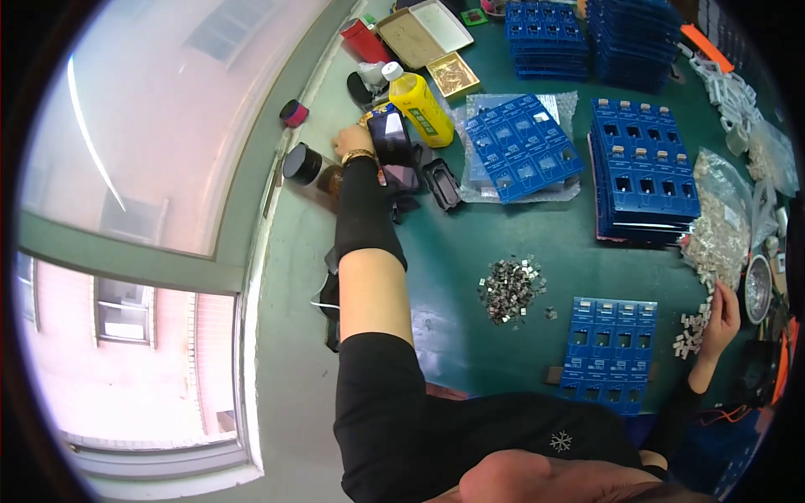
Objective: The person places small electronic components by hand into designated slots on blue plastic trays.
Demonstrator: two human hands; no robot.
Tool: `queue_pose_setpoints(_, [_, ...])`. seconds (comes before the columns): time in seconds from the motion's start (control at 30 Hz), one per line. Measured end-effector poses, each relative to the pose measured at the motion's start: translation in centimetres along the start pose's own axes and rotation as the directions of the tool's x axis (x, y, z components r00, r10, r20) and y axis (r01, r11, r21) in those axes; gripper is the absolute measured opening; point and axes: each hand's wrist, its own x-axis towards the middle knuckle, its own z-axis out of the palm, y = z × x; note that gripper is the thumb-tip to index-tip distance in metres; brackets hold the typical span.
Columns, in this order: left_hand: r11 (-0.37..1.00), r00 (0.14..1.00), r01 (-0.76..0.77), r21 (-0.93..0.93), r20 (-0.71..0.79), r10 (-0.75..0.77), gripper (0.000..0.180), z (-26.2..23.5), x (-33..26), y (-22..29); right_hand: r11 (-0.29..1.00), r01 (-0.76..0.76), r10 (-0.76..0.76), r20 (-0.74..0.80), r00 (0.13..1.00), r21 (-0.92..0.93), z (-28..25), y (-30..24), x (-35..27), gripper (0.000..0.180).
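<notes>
My left hand (353, 141) reaches far forward to the clutter at the left edge of the table. Its fingers look curled in beside a black box (389, 137) and a colourful packet; their tips and anything in them are hidden. At the right, my right hand (721, 322) has its fingers stretched out, next to a small heap of white connectors (691, 334) and below a clear bag full of them (718, 230). Between my arms, near my body, lies a blue circuit board panel (610, 352). A pile of small dark and silvery parts (511, 290) sits left of the panel.
Stacks of blue panels (644, 172) stand farther back, with another panel (524, 147) on bubble wrap. A yellow bottle (421, 106), a dark-lidded jar (303, 165) and an open cardboard box (409, 38) stand at the left. A metal bowl (758, 289) is at the right edge.
</notes>
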Motion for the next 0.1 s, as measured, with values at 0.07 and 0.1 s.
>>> queue_pose_setpoints(0.07, [0.99,0.969,-0.123,0.067,-0.21,0.134,0.033,-0.6,-0.3,0.6,0.998,-0.031,0.031,0.0,1.0,-0.052,-0.1,1.2,-0.2,0.018])
queue_pose_setpoints(0.1, [0.999,0.996,-0.05,0.017,-0.072,0.051,0.034,-2.0,0.3,0.4,0.998,-0.066,0.066,0.005,0.998,-0.015,0.2,1.3,-0.1,0.018])
